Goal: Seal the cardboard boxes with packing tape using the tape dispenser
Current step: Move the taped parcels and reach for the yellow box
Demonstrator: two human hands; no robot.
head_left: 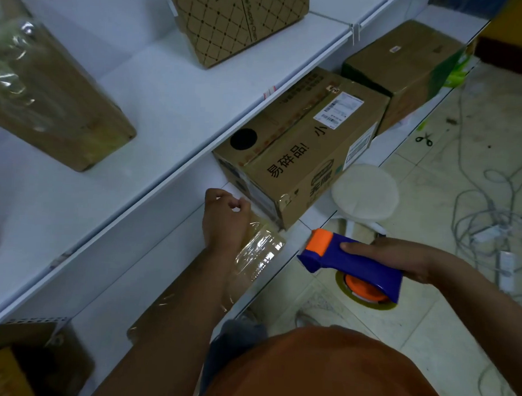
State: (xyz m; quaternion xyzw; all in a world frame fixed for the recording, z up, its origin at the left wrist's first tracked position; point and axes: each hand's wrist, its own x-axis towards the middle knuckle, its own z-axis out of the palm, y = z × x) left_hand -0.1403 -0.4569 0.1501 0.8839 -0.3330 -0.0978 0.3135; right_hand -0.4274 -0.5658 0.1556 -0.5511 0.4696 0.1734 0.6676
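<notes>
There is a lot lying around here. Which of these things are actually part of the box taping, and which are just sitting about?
Part of the job:
tape dispenser, gripped by the right hand
tape-wrapped box under the left hand
printed box beside it

Just lying about:
scissors on the floor
cables
round stool

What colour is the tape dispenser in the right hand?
Blue body with an orange front roller and orange hub: tape dispenser, held by the right hand, head view.
</notes>
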